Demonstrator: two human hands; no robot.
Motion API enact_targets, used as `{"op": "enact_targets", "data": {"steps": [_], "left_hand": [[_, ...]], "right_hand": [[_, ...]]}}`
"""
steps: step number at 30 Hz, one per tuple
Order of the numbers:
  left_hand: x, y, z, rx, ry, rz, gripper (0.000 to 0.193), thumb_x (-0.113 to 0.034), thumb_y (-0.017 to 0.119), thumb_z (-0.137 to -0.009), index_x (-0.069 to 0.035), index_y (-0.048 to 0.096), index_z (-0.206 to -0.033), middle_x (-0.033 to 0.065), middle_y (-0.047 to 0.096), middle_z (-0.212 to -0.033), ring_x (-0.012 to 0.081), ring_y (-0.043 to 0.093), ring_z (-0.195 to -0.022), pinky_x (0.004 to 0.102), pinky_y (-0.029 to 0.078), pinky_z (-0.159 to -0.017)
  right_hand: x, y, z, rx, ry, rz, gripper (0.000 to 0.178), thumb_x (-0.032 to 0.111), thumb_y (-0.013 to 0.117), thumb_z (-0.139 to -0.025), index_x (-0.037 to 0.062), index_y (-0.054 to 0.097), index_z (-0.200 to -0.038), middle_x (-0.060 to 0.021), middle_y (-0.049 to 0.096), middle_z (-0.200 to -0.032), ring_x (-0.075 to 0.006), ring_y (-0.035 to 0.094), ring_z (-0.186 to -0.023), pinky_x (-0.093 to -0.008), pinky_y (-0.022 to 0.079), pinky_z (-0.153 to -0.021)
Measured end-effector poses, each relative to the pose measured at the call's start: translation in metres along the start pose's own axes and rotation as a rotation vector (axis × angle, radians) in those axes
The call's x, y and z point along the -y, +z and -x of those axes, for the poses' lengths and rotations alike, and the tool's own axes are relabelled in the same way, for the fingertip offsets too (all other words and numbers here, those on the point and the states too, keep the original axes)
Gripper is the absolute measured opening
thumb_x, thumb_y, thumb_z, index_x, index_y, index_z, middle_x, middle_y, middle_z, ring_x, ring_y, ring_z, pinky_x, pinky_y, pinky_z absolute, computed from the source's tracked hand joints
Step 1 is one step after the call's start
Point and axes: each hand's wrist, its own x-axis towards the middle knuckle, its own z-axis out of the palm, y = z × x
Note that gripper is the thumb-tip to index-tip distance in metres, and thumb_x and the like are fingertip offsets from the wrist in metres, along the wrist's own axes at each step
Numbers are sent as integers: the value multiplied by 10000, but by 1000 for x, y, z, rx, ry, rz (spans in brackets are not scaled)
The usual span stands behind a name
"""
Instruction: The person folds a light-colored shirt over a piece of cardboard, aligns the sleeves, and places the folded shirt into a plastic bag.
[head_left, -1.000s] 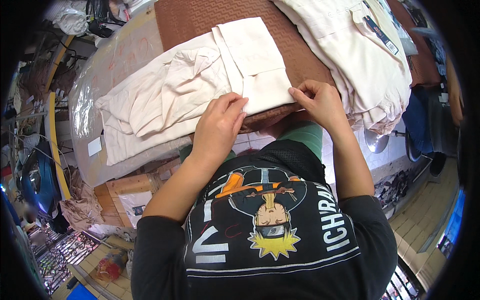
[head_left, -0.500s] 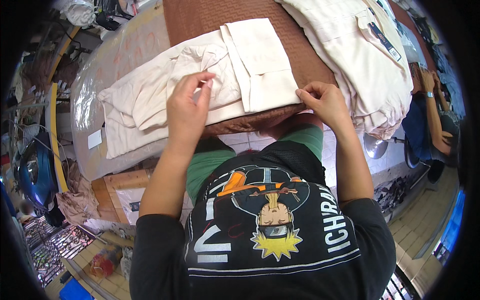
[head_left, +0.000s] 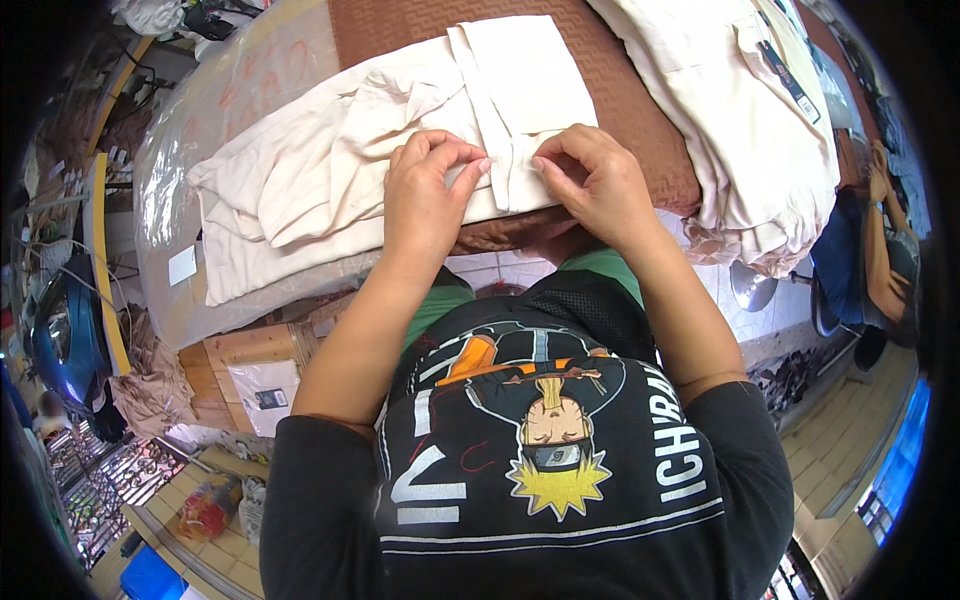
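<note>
A cream garment [head_left: 330, 170] lies lengthwise before me, its left part wrinkled and its right end turned over into a flat panel [head_left: 535, 80]. At the left side of this panel, a raised strip of cloth runs front to back. My left hand [head_left: 430, 190] is closed beside the strip, thumb and forefinger pinched together at the cloth. Just to the right, my right hand [head_left: 595, 185] is also closed, its thumb and forefinger meeting on the panel near its front edge. A narrow gap separates the two hands.
Brown patterned cloth [head_left: 640, 110] and a clear plastic-wrapped bundle [head_left: 240, 85] lie under the garment. To the right is a stack of cream garments [head_left: 740, 140] with a dark tag [head_left: 785, 75]. Another person's arm [head_left: 878, 240] shows at the far right. A white paper slip [head_left: 182, 265] sits left.
My right hand has left the garment's right front corner and moved left onto the panel. My left hand has come right and down to the strip, its fingers closing.
</note>
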Motion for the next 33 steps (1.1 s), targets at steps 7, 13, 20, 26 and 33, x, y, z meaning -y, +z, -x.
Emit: {"op": "enact_targets", "data": {"steps": [7, 13, 20, 26, 33], "left_hand": [[6, -2, 7, 23, -17, 148, 120, -114, 661, -851, -23, 667, -929, 112, 682, -909, 223, 656, -824, 304, 506, -753], [0, -12, 7, 117, -58, 133, 132, -131, 583, -908, -25, 609, -982, 148, 686, -940, 313, 668, -855, 361, 518, -732], [-7, -36, 3, 457, -89, 238, 137, -155, 555, -929, -23, 552, -967, 195, 580, -1252, 348, 588, -1101, 377, 463, -899], [9, -46, 5, 545, 216, 381, 233, -179, 585, -902, -12, 599, -1063, 175, 670, -1017, 328, 640, -959, 365, 484, -834], [-20, -126, 7, 894, 176, 140, 204, -231, 614, -895, -78, 673, -1017, 110, 688, -1025, 260, 641, -981, 355, 423, -957]], "right_hand": [[-2, 4, 2, -2, -29, 25, 91, 135, 665, -784, 47, 655, -805, -113, 640, -826, -299, 603, -812, -384, 484, -737], [1, 3, 0, -12, -42, 44, 83, 82, 681, -770, 19, 648, -813, -121, 630, -810, -292, 603, -796, -363, 478, -724], [5, 2, -1, -12, -34, 43, 85, 79, 679, -768, 16, 643, -811, -120, 622, -806, -287, 593, -781, -361, 473, -709], [4, 4, 0, -24, -37, 59, 82, 75, 678, -767, 17, 645, -813, -121, 620, -803, -288, 592, -780, -360, 473, -709], [7, -2, 2, -16, 3, -21, 84, 95, 670, -775, 21, 645, -805, -121, 622, -792, -300, 605, -775, -378, 482, -707]]}}
